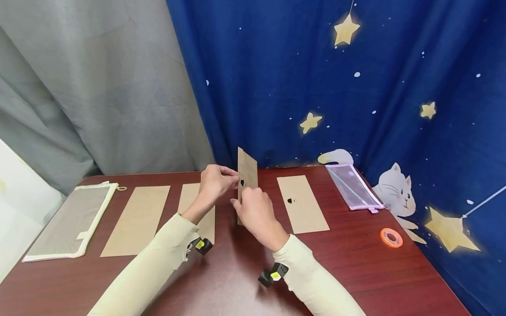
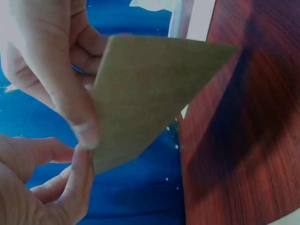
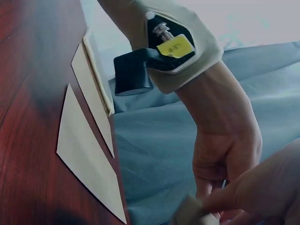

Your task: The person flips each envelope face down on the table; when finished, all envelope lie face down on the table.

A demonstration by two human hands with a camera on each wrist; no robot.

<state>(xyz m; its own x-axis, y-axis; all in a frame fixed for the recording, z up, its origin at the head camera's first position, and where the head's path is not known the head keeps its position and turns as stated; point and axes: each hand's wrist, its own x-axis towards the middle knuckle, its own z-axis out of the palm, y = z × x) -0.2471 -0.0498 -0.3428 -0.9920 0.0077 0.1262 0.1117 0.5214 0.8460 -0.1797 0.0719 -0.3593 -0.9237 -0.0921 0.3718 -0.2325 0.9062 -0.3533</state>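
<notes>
A thin brown paper rectangle (image 1: 247, 169) with a small black hat print stands nearly upright above the table, edge toward me. My left hand (image 1: 216, 182) pinches its left edge with the fingertips. Lower down, my right hand (image 1: 258, 213) grips the same piece, thumb pointing left. In the left wrist view the fingertips of my left hand (image 2: 56, 187) meet the right thumb at the edge of the brown paper (image 2: 145, 93). The right wrist view shows only a blurred bit of the paper (image 3: 190, 213) beside the fingers.
Flat on the table lie more brown paper rectangles: a printed one (image 1: 303, 204) at right, plain ones (image 1: 136, 219) at left. A white-edged mesh pouch (image 1: 71, 219) lies far left, a purple pouch (image 1: 352, 186) at back right, and an orange ring-shaped roll (image 1: 391, 238) nearer. Curtains (image 1: 257, 87) hang behind.
</notes>
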